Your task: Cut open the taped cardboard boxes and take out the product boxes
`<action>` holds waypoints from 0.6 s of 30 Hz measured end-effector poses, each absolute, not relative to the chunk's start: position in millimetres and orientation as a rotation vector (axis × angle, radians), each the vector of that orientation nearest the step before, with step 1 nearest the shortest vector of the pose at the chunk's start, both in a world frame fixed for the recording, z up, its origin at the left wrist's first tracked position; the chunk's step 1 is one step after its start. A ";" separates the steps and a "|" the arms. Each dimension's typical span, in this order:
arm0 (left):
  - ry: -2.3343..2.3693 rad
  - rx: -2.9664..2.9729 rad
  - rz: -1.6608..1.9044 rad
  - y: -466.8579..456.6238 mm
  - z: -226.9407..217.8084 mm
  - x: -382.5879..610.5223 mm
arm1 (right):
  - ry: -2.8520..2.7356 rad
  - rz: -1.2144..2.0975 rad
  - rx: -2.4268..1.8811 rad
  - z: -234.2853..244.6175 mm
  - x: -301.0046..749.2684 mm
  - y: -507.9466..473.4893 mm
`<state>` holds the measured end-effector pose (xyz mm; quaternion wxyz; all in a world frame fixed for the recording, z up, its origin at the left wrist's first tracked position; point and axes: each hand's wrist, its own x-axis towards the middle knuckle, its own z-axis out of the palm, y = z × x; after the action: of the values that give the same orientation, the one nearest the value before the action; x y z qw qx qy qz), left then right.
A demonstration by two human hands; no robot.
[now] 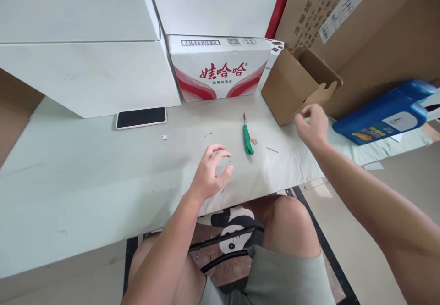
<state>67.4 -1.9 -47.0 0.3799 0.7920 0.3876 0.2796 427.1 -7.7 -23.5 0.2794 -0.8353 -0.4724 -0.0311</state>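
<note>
Here, left grip (210,171) loosely curved, empty; right grip (313,125) curled by cardboard box (288,85), hold unclear.

Your table (103,172) is pale grey-green, and your shorts (285,275) are a muted grey-green as well. The knife (246,139) shows you a bright green handle and a grey blade. You see a plain brown small box (285,87) and a brown large carton (381,34) with black characters. The printed box (220,70) is white, with red lettering and curving red and pink bands. Your phone (141,118) has a black screen and pale rim; the bottle (378,112) is blue with yellow print.
</note>
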 end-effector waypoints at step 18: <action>0.898 1.946 0.670 4.8 -61.5 75.2 | -1.427 0.132 -2.792 -18.4 454.2 167.3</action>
<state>75.2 4.8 -61.5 0.4332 0.7811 0.3604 0.2690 454.2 167.3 -18.4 0.0016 -0.8896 -0.4547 0.0421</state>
